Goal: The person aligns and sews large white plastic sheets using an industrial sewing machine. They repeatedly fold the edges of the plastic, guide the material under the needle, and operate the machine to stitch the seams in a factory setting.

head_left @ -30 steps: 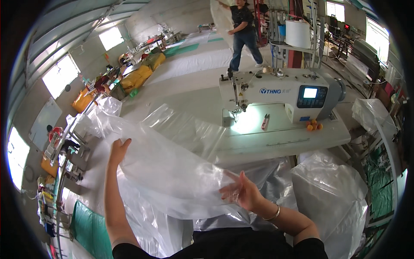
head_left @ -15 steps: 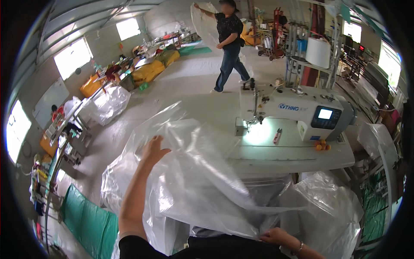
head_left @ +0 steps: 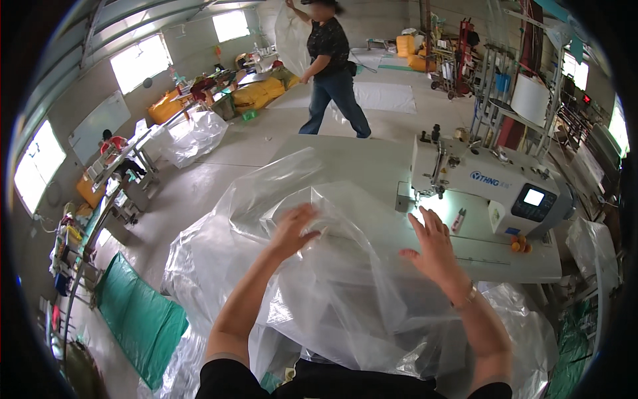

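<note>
A large sheet of clear plastic film [head_left: 319, 279] lies bunched over the left front of a sewing machine table [head_left: 372, 156] and hangs down in front of me. Slightly blurred, my left hand [head_left: 292, 231] is over the film with its fingers stretched out and the thumb apart. My right hand [head_left: 433, 249] is raised at the table's front, fingers spread, holding nothing. It is close to the lit needle area of the white sewing machine [head_left: 488, 173]. Whether either palm touches the film, I cannot tell.
Small red-handled snips [head_left: 458, 220] and orange round pieces [head_left: 522, 244] lie on the table. A white thread cone [head_left: 530, 100] stands behind the machine. Beyond the table a person [head_left: 329, 66] carries clear film. Green sheeting [head_left: 143, 326] lies at the left.
My right hand has let go of the film's near edge and moved up and forward, opening. My left hand has shifted right. The view has turned, and the person beyond has walked left relative to the table.
</note>
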Demonstrator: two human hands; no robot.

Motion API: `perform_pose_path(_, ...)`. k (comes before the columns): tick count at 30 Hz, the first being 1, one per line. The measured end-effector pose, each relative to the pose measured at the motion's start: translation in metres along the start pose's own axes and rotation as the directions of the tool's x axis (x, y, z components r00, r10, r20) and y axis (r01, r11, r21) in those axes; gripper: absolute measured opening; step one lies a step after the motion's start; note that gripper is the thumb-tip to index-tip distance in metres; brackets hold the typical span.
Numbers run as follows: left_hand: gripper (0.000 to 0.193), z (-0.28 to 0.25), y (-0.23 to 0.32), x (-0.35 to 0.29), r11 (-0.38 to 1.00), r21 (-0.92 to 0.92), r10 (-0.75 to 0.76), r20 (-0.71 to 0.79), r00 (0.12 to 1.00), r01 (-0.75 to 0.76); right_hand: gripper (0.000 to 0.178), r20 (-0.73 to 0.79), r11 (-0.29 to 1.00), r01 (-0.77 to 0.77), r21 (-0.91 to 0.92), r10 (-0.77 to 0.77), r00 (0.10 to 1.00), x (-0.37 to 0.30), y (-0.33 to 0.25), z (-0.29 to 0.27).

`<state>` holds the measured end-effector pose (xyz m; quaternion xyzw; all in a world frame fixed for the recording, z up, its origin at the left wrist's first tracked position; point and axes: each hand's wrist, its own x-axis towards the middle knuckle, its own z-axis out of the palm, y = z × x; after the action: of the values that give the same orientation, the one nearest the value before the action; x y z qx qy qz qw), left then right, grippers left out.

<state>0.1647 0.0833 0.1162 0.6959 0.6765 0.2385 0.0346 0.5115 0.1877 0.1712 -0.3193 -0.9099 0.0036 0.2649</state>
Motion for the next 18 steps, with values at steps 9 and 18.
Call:
perform_pose_path(9, 0.073, 0.041, -0.066, -0.107, 0.514, -0.674, -0.782, -0.115, 0.612, 0.531, 0.041, -0.038, 0.996, -0.026, 0.090, 0.030, 0.999, -0.021, 0.029, 0.081)
perform_pose_path(18, 0.015, -0.078, -0.036, -0.056, 0.454, -0.884, -0.717, -0.290, 0.634, 0.110, 0.025, -0.054, 0.977, -0.148, 0.157, 0.158, 0.986, -0.025, 0.037, 0.082)
